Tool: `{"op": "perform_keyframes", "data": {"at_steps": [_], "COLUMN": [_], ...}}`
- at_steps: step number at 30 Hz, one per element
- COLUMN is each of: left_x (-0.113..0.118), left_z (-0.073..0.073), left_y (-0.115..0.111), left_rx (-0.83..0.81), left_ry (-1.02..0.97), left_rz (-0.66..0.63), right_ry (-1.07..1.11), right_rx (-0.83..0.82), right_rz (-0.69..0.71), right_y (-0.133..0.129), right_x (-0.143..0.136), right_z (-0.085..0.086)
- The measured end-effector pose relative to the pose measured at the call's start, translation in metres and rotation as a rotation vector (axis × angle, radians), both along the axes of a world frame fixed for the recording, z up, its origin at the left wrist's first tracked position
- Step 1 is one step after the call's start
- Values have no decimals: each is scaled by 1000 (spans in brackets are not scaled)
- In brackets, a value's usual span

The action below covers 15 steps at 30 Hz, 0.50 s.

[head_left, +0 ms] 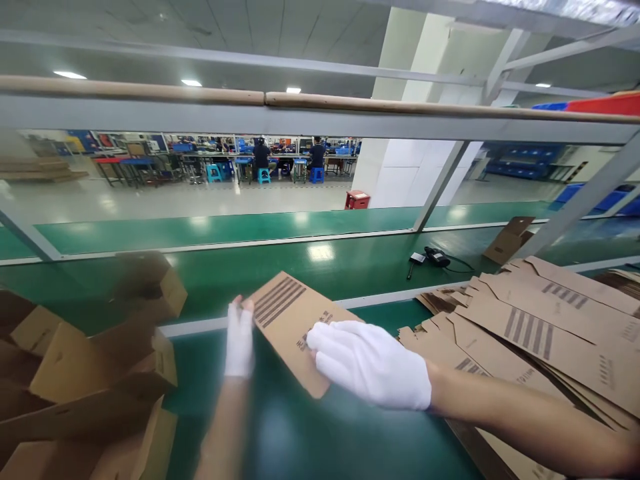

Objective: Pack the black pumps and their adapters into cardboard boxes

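Note:
A brown flat cardboard carton [285,320] with dark stripes and printing is held at a tilt above the green work surface, between my two white-gloved hands. My left hand [241,340] grips its left edge; the bare fingertips show and the forearm is blurred. Across the carton's printed face lies my right hand [370,363], its fingers stretched together and its thumb hidden. This hand covers the lower right part of the carton.
Folded open cartons [65,367] crowd the left side. Flat carton blanks [540,320] are piled at the right, under my right forearm. A black corded device [437,257] and a small upright carton [509,239] sit farther back. A metal frame rail [320,119] crosses ahead.

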<state>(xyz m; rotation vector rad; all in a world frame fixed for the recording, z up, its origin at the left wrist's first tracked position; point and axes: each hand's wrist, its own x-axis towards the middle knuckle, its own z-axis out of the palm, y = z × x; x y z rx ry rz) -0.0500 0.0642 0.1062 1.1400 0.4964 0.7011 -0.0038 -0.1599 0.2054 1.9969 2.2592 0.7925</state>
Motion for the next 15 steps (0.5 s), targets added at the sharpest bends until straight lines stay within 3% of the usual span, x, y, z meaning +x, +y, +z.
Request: {"op": "perform_keyframes", "data": {"at_steps": [2, 5, 7, 9, 11, 15], "left_x": [-10, -23, -24, -20, -13, -8], "left_z": [4, 14, 18, 16, 10, -2], "left_y": [-1, -7, -14, -17, -14, 13], "left_rx": [261, 714, 860, 862, 739, 543], "left_ry": [-61, -132, -85, 1, 84, 168], "left_rz": [-72, -480, -586, -520, -451, -433], "right_ry": [-29, -15, 19, 80, 173, 271], "right_rx": [96, 147, 131, 102, 100, 146], "right_rz": [-58, -158, -241, -318, -388, -618], "right_y": [2, 9, 17, 25, 31, 33], "right_x": [7, 15, 20, 27, 39, 85], "right_z": [3, 4, 5, 9, 17, 29]}}
